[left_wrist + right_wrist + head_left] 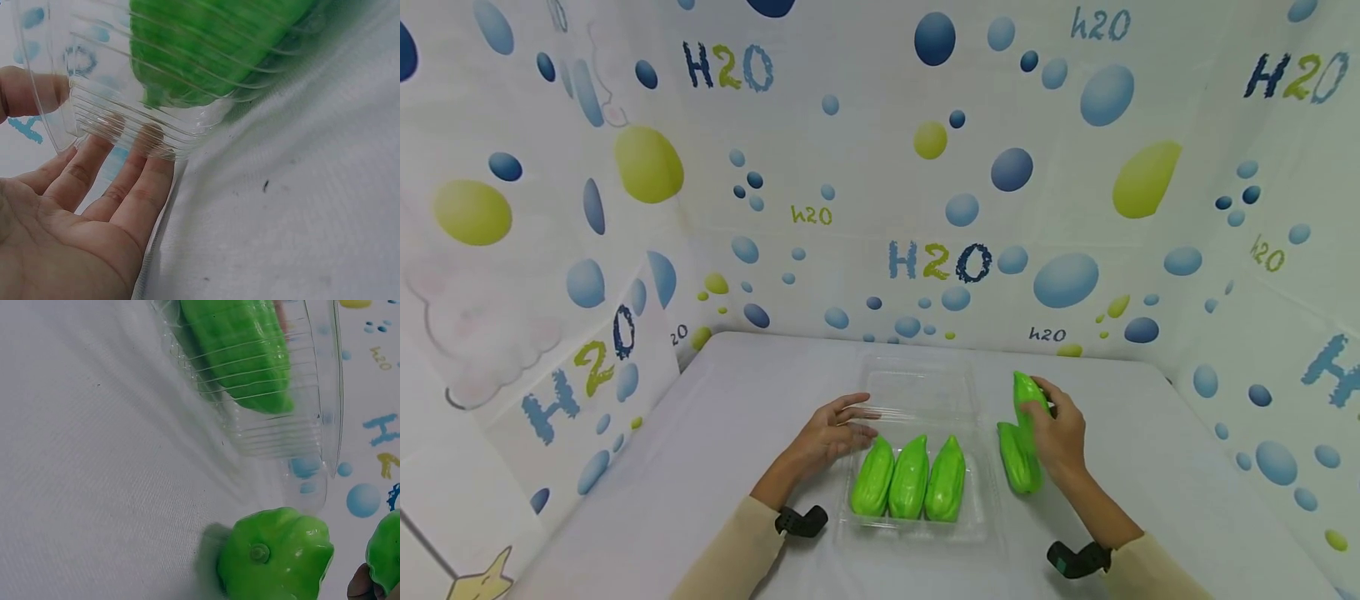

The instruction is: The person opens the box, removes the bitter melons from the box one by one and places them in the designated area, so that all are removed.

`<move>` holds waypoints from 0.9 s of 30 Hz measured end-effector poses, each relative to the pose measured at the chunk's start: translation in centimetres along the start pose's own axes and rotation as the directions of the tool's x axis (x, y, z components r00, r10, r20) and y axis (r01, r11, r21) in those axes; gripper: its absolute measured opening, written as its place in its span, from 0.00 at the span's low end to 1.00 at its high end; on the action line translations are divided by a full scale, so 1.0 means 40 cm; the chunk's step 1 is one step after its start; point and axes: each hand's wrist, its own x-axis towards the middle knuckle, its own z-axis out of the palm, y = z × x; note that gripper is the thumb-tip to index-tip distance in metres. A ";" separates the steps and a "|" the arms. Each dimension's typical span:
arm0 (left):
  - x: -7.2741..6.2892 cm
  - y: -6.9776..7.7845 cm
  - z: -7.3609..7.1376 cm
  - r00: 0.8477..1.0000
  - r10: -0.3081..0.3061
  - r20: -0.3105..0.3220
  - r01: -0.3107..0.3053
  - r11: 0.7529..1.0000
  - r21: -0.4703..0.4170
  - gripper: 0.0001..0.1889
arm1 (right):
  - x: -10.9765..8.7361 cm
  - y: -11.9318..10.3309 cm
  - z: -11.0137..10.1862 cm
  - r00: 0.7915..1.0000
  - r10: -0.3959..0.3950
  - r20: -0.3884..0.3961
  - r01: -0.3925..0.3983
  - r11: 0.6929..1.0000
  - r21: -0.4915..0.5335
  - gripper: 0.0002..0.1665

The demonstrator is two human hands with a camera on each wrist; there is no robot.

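Note:
Three glossy green, ribbed, pointed toy vegetables (910, 479) lie side by side in a clear plastic box (981, 517). My left hand (831, 437) is at the box's far left corner, fingers fairly straight. In the left wrist view, the fingertips of that hand (94, 212) rest against the ribbed clear wall. My right hand (1060, 429) grips a fourth such vegetable (1028, 390), tip pointing away, right of the box. Just beneath it, another one (1017, 462) lies on the table. Only fingertips (359, 584) of the right hand show in the right wrist view, beside the held vegetable (384, 550).
The box's clear lid (917, 387) is folded back behind it, lying on the white tablecloth (700, 467). Printed curtain walls (850, 167) with H2O lettering and coloured drops stand behind the table and along both sides.

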 end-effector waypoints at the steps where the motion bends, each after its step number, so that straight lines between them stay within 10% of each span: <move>1: 0.000 0.000 0.000 1.000 0.001 0.001 -0.001 1.000 0.002 0.35 | 0.001 0.002 -0.001 1.000 0.006 -0.004 -0.006 1.000 0.002 0.29; 27: 0.002 0.001 0.005 0.999 -0.025 -0.027 0.026 0.999 0.021 0.34 | 0.011 0.035 -0.044 0.950 0.313 0.007 -0.313 0.949 0.033 0.33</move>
